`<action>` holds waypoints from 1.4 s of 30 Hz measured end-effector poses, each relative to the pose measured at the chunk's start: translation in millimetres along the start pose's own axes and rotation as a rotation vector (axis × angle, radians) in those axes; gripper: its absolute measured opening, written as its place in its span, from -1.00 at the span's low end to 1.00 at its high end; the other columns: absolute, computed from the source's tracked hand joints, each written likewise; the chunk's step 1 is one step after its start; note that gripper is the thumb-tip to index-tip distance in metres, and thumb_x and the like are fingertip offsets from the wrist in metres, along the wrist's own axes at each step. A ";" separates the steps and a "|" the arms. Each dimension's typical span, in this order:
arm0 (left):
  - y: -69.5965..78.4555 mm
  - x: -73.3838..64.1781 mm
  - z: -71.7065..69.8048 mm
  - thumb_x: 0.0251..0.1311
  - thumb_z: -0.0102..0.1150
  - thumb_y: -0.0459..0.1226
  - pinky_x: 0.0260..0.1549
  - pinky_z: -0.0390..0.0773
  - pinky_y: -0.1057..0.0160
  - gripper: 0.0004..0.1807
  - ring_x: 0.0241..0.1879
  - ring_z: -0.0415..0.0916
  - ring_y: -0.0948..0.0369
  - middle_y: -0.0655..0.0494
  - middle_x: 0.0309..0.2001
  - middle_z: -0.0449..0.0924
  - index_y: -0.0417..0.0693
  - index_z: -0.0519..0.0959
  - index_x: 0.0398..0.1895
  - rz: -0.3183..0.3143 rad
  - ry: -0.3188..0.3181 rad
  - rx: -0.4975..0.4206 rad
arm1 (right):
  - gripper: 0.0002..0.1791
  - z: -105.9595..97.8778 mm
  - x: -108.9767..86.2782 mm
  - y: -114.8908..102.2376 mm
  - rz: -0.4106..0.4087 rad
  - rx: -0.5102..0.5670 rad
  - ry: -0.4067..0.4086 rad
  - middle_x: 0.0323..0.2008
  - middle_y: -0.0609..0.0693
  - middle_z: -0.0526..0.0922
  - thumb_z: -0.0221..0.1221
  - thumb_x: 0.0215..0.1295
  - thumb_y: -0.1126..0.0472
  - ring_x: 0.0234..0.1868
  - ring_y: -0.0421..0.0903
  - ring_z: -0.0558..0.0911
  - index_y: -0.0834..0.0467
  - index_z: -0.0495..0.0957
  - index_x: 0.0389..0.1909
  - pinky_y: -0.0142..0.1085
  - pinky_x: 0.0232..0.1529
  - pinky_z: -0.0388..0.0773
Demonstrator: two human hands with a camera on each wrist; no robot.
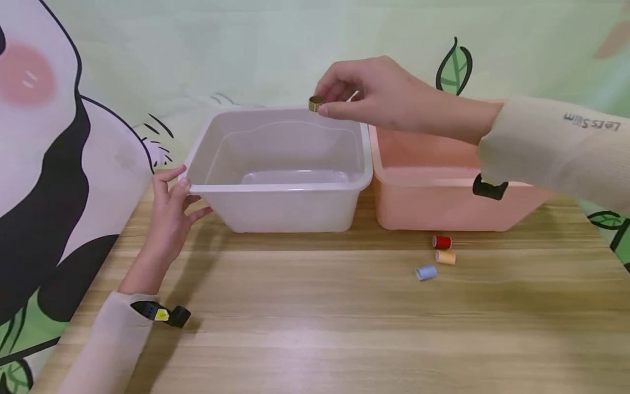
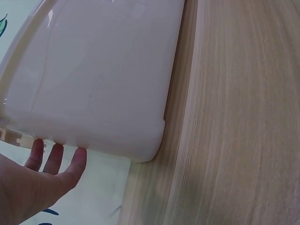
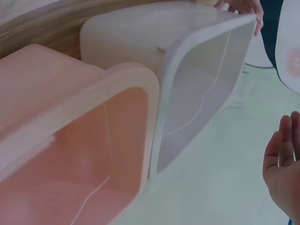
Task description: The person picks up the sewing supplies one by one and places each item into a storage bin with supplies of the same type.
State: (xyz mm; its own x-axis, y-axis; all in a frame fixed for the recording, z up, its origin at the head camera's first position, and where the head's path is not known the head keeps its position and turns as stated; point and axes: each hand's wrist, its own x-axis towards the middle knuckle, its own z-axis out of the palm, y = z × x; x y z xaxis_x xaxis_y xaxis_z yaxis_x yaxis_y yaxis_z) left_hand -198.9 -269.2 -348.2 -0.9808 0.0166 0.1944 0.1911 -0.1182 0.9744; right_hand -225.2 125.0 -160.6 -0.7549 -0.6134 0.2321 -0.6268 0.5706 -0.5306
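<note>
Pinching gold ring (image 1: 315,104) in right hand (image 1: 376,94) above white bin (image 1: 290,212) near far edge of worktop (image 1: 305,306), likely high to clear rim (image 1: 280,188); gripping rim with left hand (image 1: 170,216), presumably for steadiness.

The gold ring (image 1: 316,104), a short band with a textured surface and a dark inside, is pinched at its near right side by the right fingers (image 1: 339,110); it is raised, its round opening facing up, and in the head view it overlaps the far rim of the white bin (image 1: 290,212). That bin is rectangular, with flared walls, rounded corners and a broad lip, and stands upright on the table (image 1: 295,306), mouth up, its right rim against the pink bin (image 1: 443,210), its left front corner held by the left fingers (image 1: 169,174).
</note>
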 end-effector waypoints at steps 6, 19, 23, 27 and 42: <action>-0.7 0.5 2.0 0.53 0.03 -0.11 -0.11 0.72 0.19 -0.56 0.07 0.51 0.12 0.05 0.34 0.34 0.22 0.13 0.33 0.000 -0.007 -0.025 | -0.69 1.5 15.2 7.6 0.063 0.081 0.061 -0.11 -0.12 0.69 0.24 0.44 -0.03 -0.07 -0.20 0.62 0.01 0.60 0.08 -0.33 0.01 0.51; -9.7 -3.1 8.8 0.55 -0.01 -0.10 -0.11 0.71 0.18 -0.60 0.05 0.54 0.13 0.01 0.32 0.34 0.20 0.15 0.32 0.009 -0.044 -0.008 | -0.67 22.8 34.5 30.0 0.113 0.249 0.134 -0.16 -0.04 0.66 0.26 0.41 -0.02 -0.11 -0.13 0.60 0.04 0.60 0.07 -0.30 -0.14 0.48; -9.5 -2.4 9.7 0.55 -0.01 -0.08 -0.12 0.71 0.19 -0.59 0.05 0.53 0.14 0.01 0.32 0.33 0.20 0.15 0.32 0.019 -0.045 -0.002 | -0.66 23.8 36.6 36.1 0.131 0.247 0.145 -0.16 -0.05 0.67 0.25 0.41 -0.03 -0.11 -0.15 0.60 0.03 0.59 0.09 -0.30 -0.15 0.48; -8.0 -1.4 10.3 0.54 0.01 -0.07 -0.12 0.72 0.20 -0.58 0.05 0.53 0.13 0.00 0.32 0.32 0.19 0.15 0.32 0.025 -0.040 -0.006 | -0.66 23.3 39.1 42.8 0.153 0.235 0.146 -0.13 -0.03 0.66 0.25 0.41 -0.03 -0.09 -0.14 0.59 0.02 0.59 0.09 -0.31 -0.12 0.49; -11.4 0.8 11.7 0.54 0.01 -0.07 -0.11 0.71 0.20 -0.56 0.07 0.52 0.11 0.01 0.33 0.33 0.20 0.14 0.34 0.015 -0.039 -0.007 | -0.63 8.3 54.8 75.2 0.113 -0.109 -0.057 -0.05 -0.07 0.68 0.23 0.43 -0.08 0.04 -0.16 0.60 0.03 0.59 0.11 -0.23 0.11 0.49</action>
State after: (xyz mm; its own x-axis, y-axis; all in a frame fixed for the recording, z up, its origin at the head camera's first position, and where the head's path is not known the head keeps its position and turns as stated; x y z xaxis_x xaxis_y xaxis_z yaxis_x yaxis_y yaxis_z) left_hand -201.4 -256.3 -357.8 -0.9756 0.0532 0.2130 0.2051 -0.1255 0.9707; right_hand -312.1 129.7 -194.6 -0.8117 -0.5700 0.1276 -0.5579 0.6920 -0.4581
